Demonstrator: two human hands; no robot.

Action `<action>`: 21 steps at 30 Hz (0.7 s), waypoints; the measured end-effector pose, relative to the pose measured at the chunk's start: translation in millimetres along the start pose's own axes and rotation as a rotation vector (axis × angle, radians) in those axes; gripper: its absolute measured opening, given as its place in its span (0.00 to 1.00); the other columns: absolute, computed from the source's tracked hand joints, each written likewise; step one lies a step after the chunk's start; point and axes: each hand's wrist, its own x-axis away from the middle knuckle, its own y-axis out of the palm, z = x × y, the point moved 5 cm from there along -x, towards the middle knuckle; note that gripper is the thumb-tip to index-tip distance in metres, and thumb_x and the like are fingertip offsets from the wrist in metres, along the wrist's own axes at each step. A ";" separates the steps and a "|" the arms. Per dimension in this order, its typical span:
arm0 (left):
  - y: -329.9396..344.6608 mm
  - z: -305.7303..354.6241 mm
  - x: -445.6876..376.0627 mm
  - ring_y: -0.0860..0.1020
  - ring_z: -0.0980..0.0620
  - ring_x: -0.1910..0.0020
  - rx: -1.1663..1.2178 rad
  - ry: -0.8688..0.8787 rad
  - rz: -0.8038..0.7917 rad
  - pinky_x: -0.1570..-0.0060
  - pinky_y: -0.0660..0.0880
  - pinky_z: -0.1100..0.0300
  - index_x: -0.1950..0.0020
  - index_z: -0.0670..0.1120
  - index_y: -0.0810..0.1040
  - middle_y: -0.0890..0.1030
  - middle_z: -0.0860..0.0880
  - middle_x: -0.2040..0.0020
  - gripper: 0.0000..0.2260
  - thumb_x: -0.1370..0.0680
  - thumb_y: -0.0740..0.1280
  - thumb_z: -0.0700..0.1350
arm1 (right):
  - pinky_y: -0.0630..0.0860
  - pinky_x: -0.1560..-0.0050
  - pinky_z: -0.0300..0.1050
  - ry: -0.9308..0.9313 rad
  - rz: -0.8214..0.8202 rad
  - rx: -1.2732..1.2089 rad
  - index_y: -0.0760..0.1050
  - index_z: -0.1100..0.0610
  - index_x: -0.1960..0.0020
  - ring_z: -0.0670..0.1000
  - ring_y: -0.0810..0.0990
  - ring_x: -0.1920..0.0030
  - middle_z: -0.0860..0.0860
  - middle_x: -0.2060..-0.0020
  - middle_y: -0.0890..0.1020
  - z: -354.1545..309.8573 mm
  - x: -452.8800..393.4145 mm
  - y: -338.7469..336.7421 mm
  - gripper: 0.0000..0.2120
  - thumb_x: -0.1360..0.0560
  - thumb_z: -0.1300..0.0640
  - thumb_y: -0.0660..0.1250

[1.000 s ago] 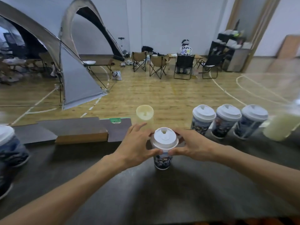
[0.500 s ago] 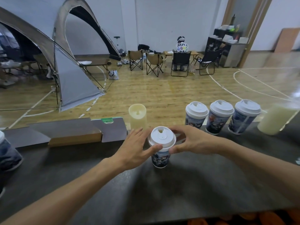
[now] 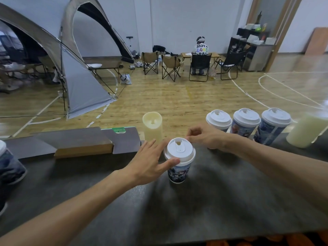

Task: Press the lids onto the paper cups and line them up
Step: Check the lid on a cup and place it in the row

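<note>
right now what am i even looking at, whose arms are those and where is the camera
The camera sits on a person's head, looking forward and down, so the arms are that person's own. On the dark counter stands a paper cup with a white lid. The left hand touches the lid's rim with thumb and fingers; the right hand touches its far edge with curled fingers. Three lidded cups stand in a row at the right, a cream candle behind.

Both forearms reach forward, converging. Left hand (image 3: pixel 147 162) spread, fingers straight, thumb (image 3: pixel 170 163) pressing lid rim (image 3: pixel 179 151). Right hand (image 3: pixel 206 136) loosely curled, fingertips (image 3: pixel 189 138) touching rim's far side.
</note>
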 end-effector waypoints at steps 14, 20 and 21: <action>9.5 0.8 6.3 0.44 0.50 0.18 -0.125 -0.043 -0.087 0.20 0.41 0.44 0.19 0.62 0.44 0.52 0.55 0.17 0.35 0.24 0.43 0.75 | 0.50 0.23 0.39 -0.103 -0.172 0.282 0.58 0.36 0.23 0.42 0.54 0.22 0.36 0.23 0.59 11.3 48.9 16.2 0.22 0.15 0.47 0.57; 8.7 2.1 7.3 0.43 0.51 0.18 -0.144 -0.045 -0.083 0.21 0.40 0.44 0.19 0.61 0.44 0.51 0.56 0.17 0.37 0.25 0.40 0.76 | 0.48 0.21 0.50 -0.091 -0.175 0.223 0.60 0.23 0.32 0.44 0.51 0.20 0.41 0.21 0.57 1.4 49.6 12.1 0.19 0.17 0.42 0.58; 7.7 2.3 7.4 0.42 0.51 0.18 -0.150 -0.051 -0.089 0.21 0.39 0.44 0.19 0.62 0.44 0.50 0.56 0.17 0.37 0.25 0.40 0.76 | 0.48 0.20 0.54 -0.099 -0.174 0.296 0.59 0.25 0.28 0.46 0.51 0.20 0.44 0.19 0.56 2.3 49.2 10.5 0.20 0.17 0.42 0.58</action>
